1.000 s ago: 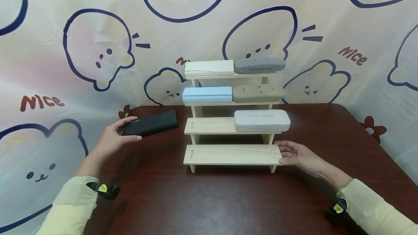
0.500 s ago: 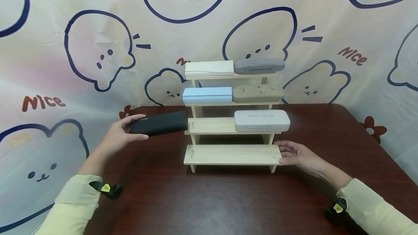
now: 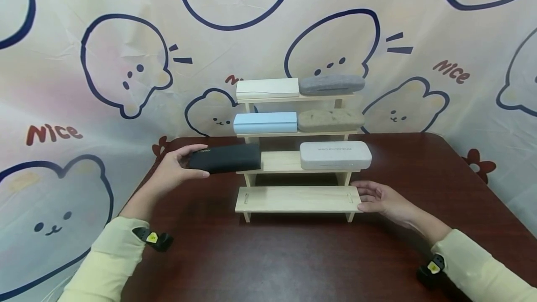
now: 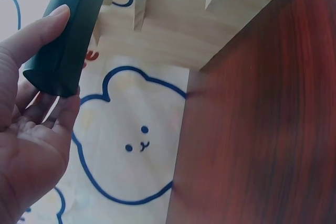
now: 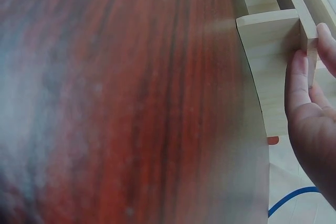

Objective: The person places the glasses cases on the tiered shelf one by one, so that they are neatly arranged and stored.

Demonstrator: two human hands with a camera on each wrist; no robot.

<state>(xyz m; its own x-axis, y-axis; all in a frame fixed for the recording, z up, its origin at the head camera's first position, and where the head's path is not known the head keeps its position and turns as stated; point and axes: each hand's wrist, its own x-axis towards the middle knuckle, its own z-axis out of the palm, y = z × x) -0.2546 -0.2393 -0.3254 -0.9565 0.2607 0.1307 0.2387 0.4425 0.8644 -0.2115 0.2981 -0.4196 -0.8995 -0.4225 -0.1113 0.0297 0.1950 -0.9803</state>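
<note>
My left hand [image 3: 169, 171] holds a black glasses case [image 3: 226, 158] by its left end, thumb on one side and fingers on the other. The case's right end overlaps the left part of the second-lowest shelf of a wooden stepped rack [image 3: 293, 199]; whether it touches the shelf I cannot tell. In the left wrist view the case [image 4: 73, 30] looks dark green, with the thumb pressed along it. My right hand [image 3: 388, 204] grips the right end of the lowest shelf. The right wrist view has its thumb and fingers on either side of the board [image 5: 310, 43].
On the same shelf, to the right, lies a white glasses case [image 3: 335, 155]. Above are a light blue case [image 3: 265, 122] and an olive case [image 3: 330, 120]; the top shelf bears a cream case [image 3: 267, 88] and a grey case [image 3: 332, 85]. A patterned curtain [image 3: 235, 50] hangs behind the table [image 3: 285, 260].
My left hand has carried the black glasses case rightward, from beside the rack to over the left end of the second-lowest shelf, and the case has levelled out. The right hand stays put.
</note>
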